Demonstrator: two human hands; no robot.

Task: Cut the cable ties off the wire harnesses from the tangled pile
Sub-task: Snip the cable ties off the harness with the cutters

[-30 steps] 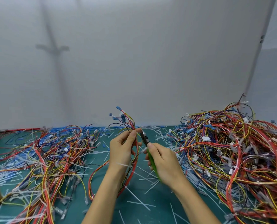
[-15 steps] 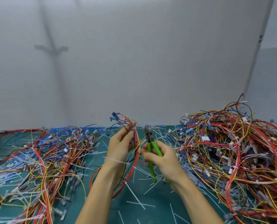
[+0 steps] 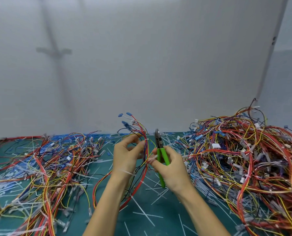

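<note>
left hand [image 3: 124, 157] holds harness [image 3: 147, 149], right hand [image 3: 173, 169] cutters [image 3: 159, 145]

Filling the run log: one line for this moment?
left-hand grip: on harness | right-hand grip: on green cutters, tips up

Cutters [image 3: 159, 151]: head dark metal, dull sheen; 2 handles sleeved in green plastic, smooth, glossy.
Held harness [image 3: 146, 148]: wires in smooth plastic insulation, slight gloss; blue plastic covers on ends.
Cut ties [image 3: 144, 214]: whitish translucent plastic, smooth.
Mat [image 3: 169, 225]: green, matt, rubbery look.
Right pile [image 3: 244, 159], left pile [image 3: 48, 160]: same plastic-coated wire, white plastic connectors.
Wall [image 3: 141, 65]: smooth, matt.
</note>
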